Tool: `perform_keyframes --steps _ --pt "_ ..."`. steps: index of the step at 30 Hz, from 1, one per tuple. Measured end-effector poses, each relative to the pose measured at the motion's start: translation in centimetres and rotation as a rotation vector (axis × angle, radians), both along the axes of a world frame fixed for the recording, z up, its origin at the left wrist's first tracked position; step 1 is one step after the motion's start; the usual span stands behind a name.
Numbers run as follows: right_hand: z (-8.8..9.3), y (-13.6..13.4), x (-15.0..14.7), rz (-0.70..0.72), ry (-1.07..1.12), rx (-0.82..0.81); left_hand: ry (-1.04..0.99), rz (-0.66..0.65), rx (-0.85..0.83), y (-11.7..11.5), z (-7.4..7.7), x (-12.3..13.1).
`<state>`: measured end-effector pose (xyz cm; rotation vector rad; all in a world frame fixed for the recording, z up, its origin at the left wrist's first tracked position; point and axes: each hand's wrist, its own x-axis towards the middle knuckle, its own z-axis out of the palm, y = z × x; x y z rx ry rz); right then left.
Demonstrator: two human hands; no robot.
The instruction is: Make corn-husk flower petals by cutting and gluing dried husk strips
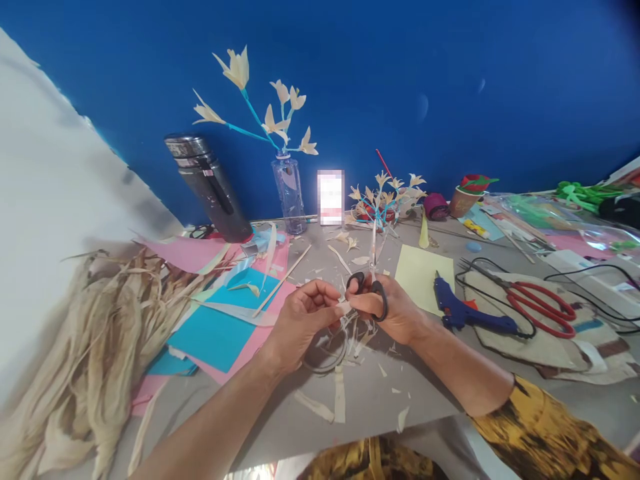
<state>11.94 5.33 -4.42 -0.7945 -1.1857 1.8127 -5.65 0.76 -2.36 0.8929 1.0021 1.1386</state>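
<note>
Both hands meet over the middle of the table. My left hand (303, 320) pinches a small pale piece of dried husk (345, 307) between thumb and fingertips. Black-handled scissors (373, 250) are in my right hand (400, 313), fingers through the loops and blades pointing away from me. The right thumb and fingertip also touch the small husk piece, whose shape is mostly hidden. Under the hands lie a pale ring-shaped coil (327, 367) and scattered husk scraps (340, 393).
Dried husks (75, 373) and coloured paper (215, 333) lie left. Behind stand a dark flask (213, 190), a clear bottle (289, 193) holding husk flowers, and a smaller flower bunch (383, 200). At right are a blue glue gun (460, 310), red-handled scissors (543, 307) and a cloth (505, 343).
</note>
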Motion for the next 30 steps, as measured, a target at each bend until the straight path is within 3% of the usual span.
perform_keyframes --steps 6,12,19,30 --pt "-0.2 -0.1 -0.3 -0.153 0.032 0.034 -0.129 -0.043 -0.107 0.0 -0.3 0.1" --pt "-0.5 -0.4 -0.5 -0.135 -0.003 0.032 -0.258 0.013 -0.179 0.1 -0.7 0.4" --pt "0.3 -0.7 -0.3 0.068 -0.166 0.072 -0.235 0.108 -0.117 0.4 -0.1 -0.2" --pt "0.7 -0.2 0.9 0.356 -0.350 0.223 -0.236 0.061 -0.076 0.5 0.0 -0.7"
